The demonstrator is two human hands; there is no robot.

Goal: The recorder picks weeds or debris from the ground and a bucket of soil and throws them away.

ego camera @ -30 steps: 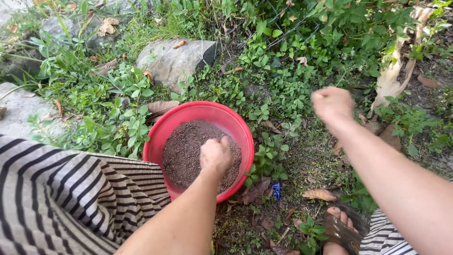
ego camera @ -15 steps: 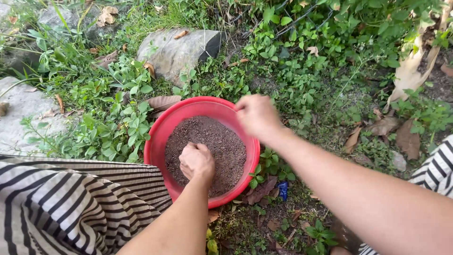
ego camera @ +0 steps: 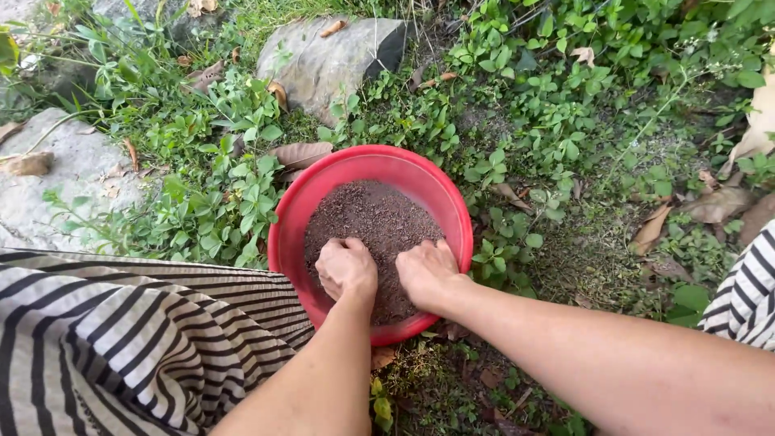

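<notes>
Resting in red basin [ego camera: 452, 211] on weedy ground, left hand [ego camera: 347, 268], right hand [ego camera: 426, 273], grips curled into brown soil [ego camera: 371, 218]

Soft, even daylight, bright without glare. No hard shadows; only faint shade under the fingers [ego camera: 339, 246] in the red bowl [ego camera: 452, 211] and below its near rim. Sharp focus around the fingers and on the leaves beyond them. Slight wide-angle stretch toward the edges.

We are outdoors in a garden: low green weeds [ego camera: 557, 121] and dry leaves [ego camera: 650, 230] cover bare earth, with grey stones [ego camera: 331, 60] lying among the plants.
</notes>
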